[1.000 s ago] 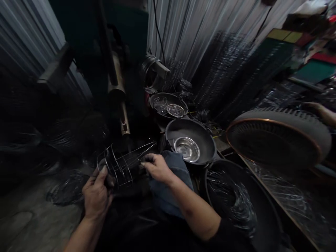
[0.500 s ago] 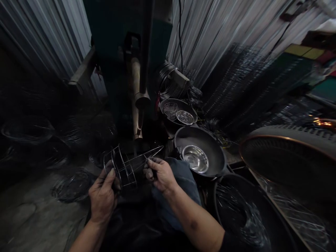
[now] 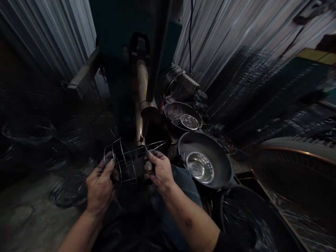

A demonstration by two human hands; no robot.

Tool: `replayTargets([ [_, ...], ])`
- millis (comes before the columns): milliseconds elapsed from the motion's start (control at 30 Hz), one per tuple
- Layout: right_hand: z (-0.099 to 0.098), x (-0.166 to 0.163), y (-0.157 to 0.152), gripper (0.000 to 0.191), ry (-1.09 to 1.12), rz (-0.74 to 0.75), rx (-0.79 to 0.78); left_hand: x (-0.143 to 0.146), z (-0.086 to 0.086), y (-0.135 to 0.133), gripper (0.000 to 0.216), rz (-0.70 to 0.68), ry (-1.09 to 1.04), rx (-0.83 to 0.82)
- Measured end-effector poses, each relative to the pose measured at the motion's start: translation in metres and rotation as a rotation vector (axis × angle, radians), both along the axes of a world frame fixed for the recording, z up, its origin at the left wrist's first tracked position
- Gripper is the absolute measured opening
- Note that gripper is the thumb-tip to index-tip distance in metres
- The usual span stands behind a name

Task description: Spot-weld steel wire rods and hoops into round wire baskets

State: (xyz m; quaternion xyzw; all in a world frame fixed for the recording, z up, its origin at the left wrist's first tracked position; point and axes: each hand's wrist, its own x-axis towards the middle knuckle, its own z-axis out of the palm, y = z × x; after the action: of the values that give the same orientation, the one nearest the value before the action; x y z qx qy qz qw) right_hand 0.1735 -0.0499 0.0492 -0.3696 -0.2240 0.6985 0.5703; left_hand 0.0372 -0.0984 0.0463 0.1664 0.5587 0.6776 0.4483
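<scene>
Between my two hands is a small wire basket (image 3: 126, 161), a frame of round hoops and cross wires with a long pointed handle of bent wire to the right. My left hand (image 3: 102, 183) is closed on its left hoop, thumb on the near side. My right hand (image 3: 159, 168) pinches the handle wire near its middle; whether a separate small piece is also in those fingers cannot be made out. Just beyond the basket, the lower tip of a brass-coloured electrode arm (image 3: 141, 140) of a machine ends close to the handle wire.
On the right a dark pan (image 3: 220, 157) holds a shiny metal bowl (image 3: 200, 167). Behind it, another pan (image 3: 168, 105) holds wire pieces. A large container (image 3: 225, 210) of bent wires is at lower right, near a round fan-like guard (image 3: 291, 150). Wire coils (image 3: 68, 189) lie on the left floor.
Both hands have raised the wire basket slightly, bringing its handle nearer the electrode tip. The view has shifted, so the machine and pans appear further right and lower.
</scene>
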Motion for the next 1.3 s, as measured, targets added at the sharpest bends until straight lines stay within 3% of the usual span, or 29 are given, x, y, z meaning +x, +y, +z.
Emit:
replayTargets([
  [233,0.013,-0.009,0.020,0.024,0.006,-0.027,-0.003,-0.005,0.017,0.016,0.048,-0.010,0.102,-0.106],
  [567,0.015,-0.012,0.029,0.012,0.021,-0.033,-0.026,-0.013,0.023,0.026,0.034,-0.051,0.176,-0.158],
  [733,0.012,-0.012,0.024,0.020,0.025,-0.013,0.006,-0.014,0.030,0.023,0.045,-0.069,0.134,-0.144],
  [867,-0.001,-0.019,0.007,0.031,-0.098,0.075,0.023,-0.015,0.028,0.023,0.040,-0.084,0.145,-0.169],
  [1033,-0.014,-0.031,-0.013,0.028,-0.306,0.177,0.135,-0.017,0.033,0.029,0.033,-0.067,0.142,-0.158],
  [1300,-0.012,-0.031,-0.015,0.028,-0.417,0.194,0.186,-0.018,0.039,0.034,0.029,-0.061,0.135,-0.153],
])
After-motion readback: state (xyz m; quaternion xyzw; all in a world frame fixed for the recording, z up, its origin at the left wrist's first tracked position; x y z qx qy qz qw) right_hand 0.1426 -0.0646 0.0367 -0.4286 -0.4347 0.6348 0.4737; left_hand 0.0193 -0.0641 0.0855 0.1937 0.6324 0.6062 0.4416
